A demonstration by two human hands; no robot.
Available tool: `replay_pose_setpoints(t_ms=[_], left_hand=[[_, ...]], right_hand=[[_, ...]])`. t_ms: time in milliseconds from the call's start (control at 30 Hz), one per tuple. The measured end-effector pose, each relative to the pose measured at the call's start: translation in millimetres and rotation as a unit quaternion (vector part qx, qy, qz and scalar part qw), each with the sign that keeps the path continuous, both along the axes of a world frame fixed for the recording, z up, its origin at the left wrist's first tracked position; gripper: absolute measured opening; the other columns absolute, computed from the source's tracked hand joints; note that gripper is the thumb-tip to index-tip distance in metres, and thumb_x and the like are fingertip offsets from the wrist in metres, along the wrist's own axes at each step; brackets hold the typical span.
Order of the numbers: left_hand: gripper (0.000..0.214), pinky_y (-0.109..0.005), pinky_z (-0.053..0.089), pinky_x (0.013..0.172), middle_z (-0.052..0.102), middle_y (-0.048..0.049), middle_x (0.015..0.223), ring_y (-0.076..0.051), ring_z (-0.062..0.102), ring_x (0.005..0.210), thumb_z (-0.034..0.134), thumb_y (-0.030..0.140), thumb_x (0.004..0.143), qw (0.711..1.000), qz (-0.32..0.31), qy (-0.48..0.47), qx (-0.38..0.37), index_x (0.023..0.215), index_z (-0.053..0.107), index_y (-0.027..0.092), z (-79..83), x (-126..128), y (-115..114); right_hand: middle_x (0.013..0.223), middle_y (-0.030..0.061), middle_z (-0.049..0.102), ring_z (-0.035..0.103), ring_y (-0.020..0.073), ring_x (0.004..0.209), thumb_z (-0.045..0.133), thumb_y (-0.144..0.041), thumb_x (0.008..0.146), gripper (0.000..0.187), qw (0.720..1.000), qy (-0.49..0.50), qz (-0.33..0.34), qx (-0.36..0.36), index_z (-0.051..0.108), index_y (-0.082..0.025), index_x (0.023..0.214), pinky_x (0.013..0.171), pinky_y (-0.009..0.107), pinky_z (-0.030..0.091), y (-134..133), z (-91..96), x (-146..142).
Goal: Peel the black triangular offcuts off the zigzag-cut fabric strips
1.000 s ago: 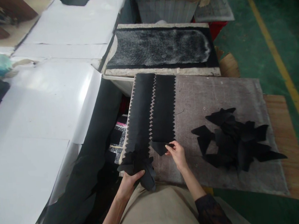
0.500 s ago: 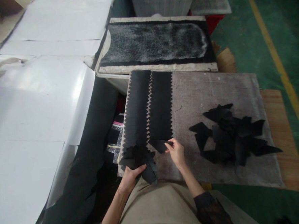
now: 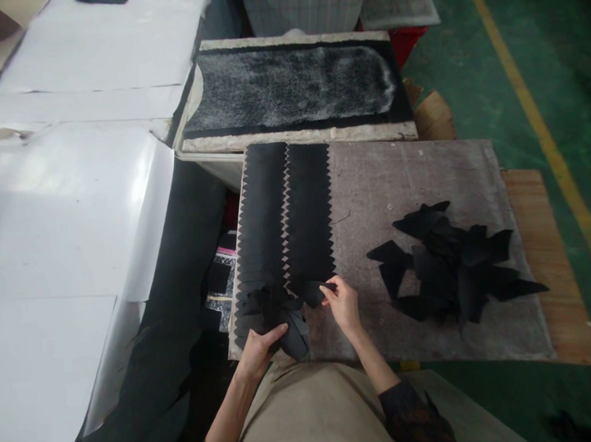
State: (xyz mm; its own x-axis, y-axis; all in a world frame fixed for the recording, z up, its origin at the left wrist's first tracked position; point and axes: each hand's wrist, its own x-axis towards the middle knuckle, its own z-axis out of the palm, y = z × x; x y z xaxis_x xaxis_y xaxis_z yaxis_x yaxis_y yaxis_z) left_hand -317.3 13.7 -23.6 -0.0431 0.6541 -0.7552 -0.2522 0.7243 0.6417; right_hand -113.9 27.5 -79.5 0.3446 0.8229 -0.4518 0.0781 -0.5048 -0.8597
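Black cut pieces occupy both of your hands. Your left hand point(image 3: 260, 346) is closed around a bunch point(image 3: 276, 315) of black pieces, held at the near left edge of the grey felt board point(image 3: 397, 175), just above your lap. Your right hand point(image 3: 341, 306) pinches a single black piece point(image 3: 314, 290) between thumb and fingertips; that piece sits at the near end of the right strip point(image 3: 309, 213), touching or overlapping it. The bunch and the single piece lie just beside each other.

Two black strips with zigzag edges lie side by side on the left part of the board, running away from you: the left strip point(image 3: 264, 216) and the right strip, their sawtooth edges meeting along the middle.

A loose pile point(image 3: 453, 261) of black pieces rests on the right part of the board, well apart from your hands.

Beyond the board, a dark furry panel point(image 3: 292, 84) lies on a pale slab. White sheets point(image 3: 68, 195) cover the table to your left. The floor point(image 3: 555, 52) to the right is green with a yellow line.
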Motion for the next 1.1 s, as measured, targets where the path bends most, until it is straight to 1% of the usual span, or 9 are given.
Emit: replay_pose_setpoints(t_ms=[67,233,333,500,667,733,833,933,1100], left_hand=[[0.058,-0.036,0.060,0.086,0.076,-0.0091,0.108,-0.026,0.071,0.098,0.085,0.018,0.059,1.000,-0.005,0.006,-0.005,0.113,0.064,0.017,-1.1,1,1],[0.071,-0.037,0.058,0.091,0.074,-0.0108,0.115,-0.027,0.069,0.104,0.083,0.018,0.061,1.000,-0.011,-0.009,0.010,0.127,0.056,0.018,-5.3,8,7],[0.074,-0.039,0.056,0.094,0.072,-0.0109,0.118,-0.027,0.068,0.107,0.082,0.018,0.063,1.000,-0.018,-0.014,0.019,0.130,0.053,0.018,-9.0,9,9],[0.068,-0.043,0.050,0.104,0.071,-0.0107,0.121,-0.027,0.064,0.115,0.081,0.019,0.066,0.999,-0.033,-0.007,0.017,0.129,0.054,0.019,-12.0,11,10],[0.065,-0.046,0.049,0.106,0.071,-0.0123,0.120,-0.029,0.064,0.114,0.082,0.021,0.064,0.999,-0.030,0.021,0.017,0.124,0.058,0.017,-14.1,14,11],[0.064,-0.047,0.048,0.106,0.070,-0.0120,0.122,-0.029,0.065,0.113,0.082,0.022,0.064,0.999,-0.033,0.029,0.014,0.123,0.058,0.018,-14.2,15,11],[0.063,-0.048,0.048,0.106,0.070,-0.0119,0.123,-0.029,0.065,0.113,0.082,0.023,0.065,0.999,-0.037,0.033,0.008,0.123,0.058,0.019,-13.3,17,12],[0.064,-0.046,0.050,0.105,0.070,-0.0110,0.122,-0.027,0.065,0.112,0.082,0.023,0.065,0.998,-0.038,0.042,0.009,0.124,0.057,0.020,-12.4,18,12],[0.066,-0.043,0.052,0.103,0.072,-0.0092,0.120,-0.026,0.066,0.111,0.081,0.024,0.067,0.998,-0.040,0.046,0.017,0.127,0.055,0.023,-13.5,20,13]], right_hand=[[0.057,-0.0042,0.062,0.063,0.0134,0.046,0.061,-0.045,0.076,0.024,1.000,0.002,0.000,0.001,0.059,-0.022,0.082,0.048,0.024,0.046,0,-0.3,0],[0.061,-0.0031,0.065,0.062,0.0127,0.046,0.060,-0.044,0.077,0.022,1.000,0.003,0.003,0.008,0.058,-0.022,0.079,0.048,0.024,0.046,0,1.2,1],[0.062,-0.0028,0.066,0.062,0.0128,0.047,0.058,-0.044,0.078,0.022,1.000,0.003,0.006,0.006,0.058,-0.023,0.082,0.048,0.024,0.047,0,2.6,1],[0.061,-0.0031,0.064,0.063,0.0138,0.052,0.056,-0.040,0.080,0.018,0.999,-0.032,0.027,-0.012,0.057,-0.023,0.088,0.053,0.025,0.048,-1,5.0,1],[0.069,-0.0017,0.064,0.065,0.0141,0.061,0.055,-0.038,0.081,0.020,0.994,-0.096,0.036,-0.025,0.056,-0.024,0.094,0.060,0.025,0.047,-5,9.0,9],[0.072,-0.0015,0.065,0.065,0.0131,0.061,0.053,-0.037,0.082,0.017,0.992,-0.112,0.038,-0.035,0.055,-0.024,0.093,0.061,0.025,0.046,-6,10.3,13],[0.069,-0.0023,0.064,0.064,0.0120,0.058,0.051,-0.035,0.083,0.013,0.991,-0.117,0.046,-0.052,0.055,-0.023,0.086,0.062,0.025,0.044,-4,11.1,17],[0.065,-0.0025,0.064,0.063,0.0119,0.058,0.048,-0.037,0.084,0.015,0.990,-0.116,0.052,-0.063,0.055,-0.023,0.082,0.062,0.024,0.043,-2,10.9,20],[0.074,-0.0003,0.069,0.063,0.0122,0.063,0.045,-0.038,0.086,0.019,0.976,-0.176,0.084,-0.091,0.056,-0.024,0.082,0.061,0.024,0.038,1,13.2,22]])
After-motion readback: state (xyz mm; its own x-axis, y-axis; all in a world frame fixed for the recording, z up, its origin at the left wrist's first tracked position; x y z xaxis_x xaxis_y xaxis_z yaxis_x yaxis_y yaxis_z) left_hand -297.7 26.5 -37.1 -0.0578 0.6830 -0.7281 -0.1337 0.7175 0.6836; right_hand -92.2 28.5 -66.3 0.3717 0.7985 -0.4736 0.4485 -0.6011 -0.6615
